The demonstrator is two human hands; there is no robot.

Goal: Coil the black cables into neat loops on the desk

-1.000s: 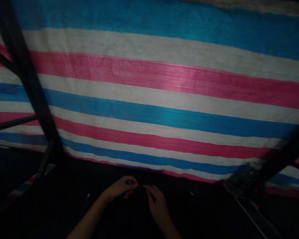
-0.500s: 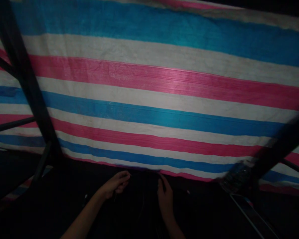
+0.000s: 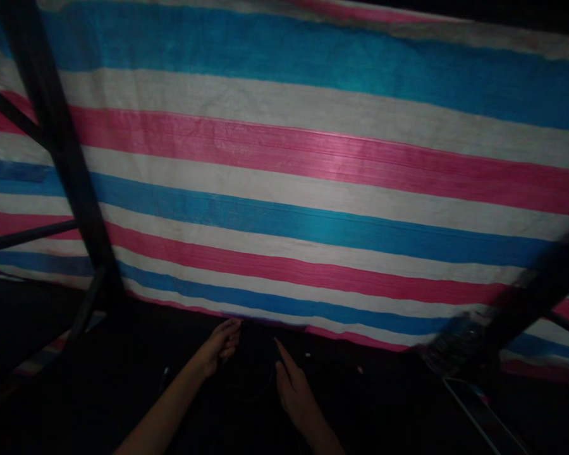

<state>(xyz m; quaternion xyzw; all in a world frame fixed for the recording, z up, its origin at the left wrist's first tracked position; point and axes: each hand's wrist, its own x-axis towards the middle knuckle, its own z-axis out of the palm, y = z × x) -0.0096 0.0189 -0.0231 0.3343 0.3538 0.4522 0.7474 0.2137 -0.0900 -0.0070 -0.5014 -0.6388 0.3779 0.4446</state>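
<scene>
**Bare Hands Worked in Deep Shade Below a Striped Sheet**

A person's left hand (image 3: 222, 344) was curled, thumb and forefinger drawn together near the foot of the striped sheet (image 3: 284, 208); whether it gripped anything could not be told. The right hand (image 3: 293, 387) was partly open, forefinger stretched out and thumb apart, with nothing visible in its grasp. What looked like a faint strand (image 3: 270, 377) lay between the hands, nearly lost against the dark surface (image 3: 389, 411), and a small pale speck (image 3: 308, 355) sat just beyond the right hand.

Such fine work in poor light seemed to call for a light pinch, fingertips kept near each other, slow movements and a free end kept in sight; more light on the hands would have helped most.

Half a second earlier the right hand had been farther out and higher in view; it had come inward and lower, narrowing the gap, though the fingertips stood wider apart than a second before. The pale speck, not visible in the two earlier views, showed plainly.
</scene>
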